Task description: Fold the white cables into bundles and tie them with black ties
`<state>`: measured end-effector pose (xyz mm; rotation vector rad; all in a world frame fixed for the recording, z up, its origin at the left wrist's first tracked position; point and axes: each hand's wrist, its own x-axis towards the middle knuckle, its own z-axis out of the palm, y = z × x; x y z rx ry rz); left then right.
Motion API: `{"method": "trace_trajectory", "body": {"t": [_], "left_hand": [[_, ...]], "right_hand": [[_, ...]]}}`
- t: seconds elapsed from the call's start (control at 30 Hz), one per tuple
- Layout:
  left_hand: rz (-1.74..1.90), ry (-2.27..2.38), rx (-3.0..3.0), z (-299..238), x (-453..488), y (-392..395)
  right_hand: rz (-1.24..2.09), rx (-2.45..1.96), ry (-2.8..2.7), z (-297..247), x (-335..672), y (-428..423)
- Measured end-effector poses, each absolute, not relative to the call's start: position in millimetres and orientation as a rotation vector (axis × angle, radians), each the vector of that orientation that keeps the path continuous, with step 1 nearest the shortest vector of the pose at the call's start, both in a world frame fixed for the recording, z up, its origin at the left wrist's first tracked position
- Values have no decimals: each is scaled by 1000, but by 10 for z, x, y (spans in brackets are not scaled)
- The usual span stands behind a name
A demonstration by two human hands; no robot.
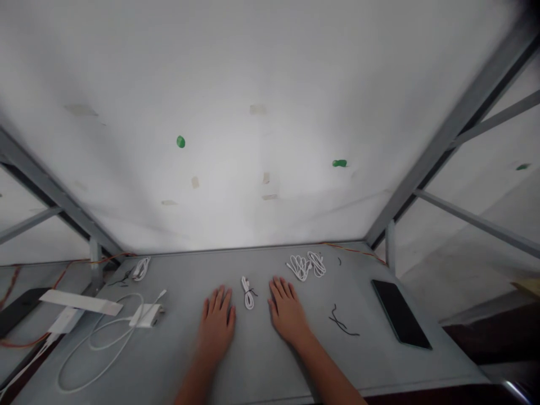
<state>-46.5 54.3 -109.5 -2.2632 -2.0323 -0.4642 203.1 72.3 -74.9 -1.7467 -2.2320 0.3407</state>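
Observation:
Palm down on the grey tabletop [177,349], my left hand [216,323] lies flat with its fingers stretched out and nothing in it. My right hand [287,311] rests the same way, also holding nothing. Between the two hands sits a white charging cable [248,294], coiled into a bundle with a black tie around its middle; neither hand touches it. Beyond my right hand are two loosely coiled white cables [300,266], close together. To its right, several black twist ties [342,325] are scattered on the table.
On the left are a white charger [146,315] with a long looped cable [90,343], another small cable bundle [142,269] and dark ties [123,278]. A white strip [82,302] bridges the left edge. A phone [400,313] lies right. Metal frame posts [391,242] flank the wall.

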Motion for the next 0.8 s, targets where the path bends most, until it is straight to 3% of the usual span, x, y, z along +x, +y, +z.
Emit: {"method": "trace_trajectory", "body": {"t": [0.43,0.67,0.8], "left_hand": [[-336,-2039,-2206,-1084,-397,577],[-452,-1359,-2768,-991,-30,432],[-500,-1621,-2688,-964,-205,603]], "right_hand": [[339,-1691,-2213,-822,2028,721],[210,-2017,-1328,-846,2337,933],[310,-2102,-1282,-647,2550,1207]]}}
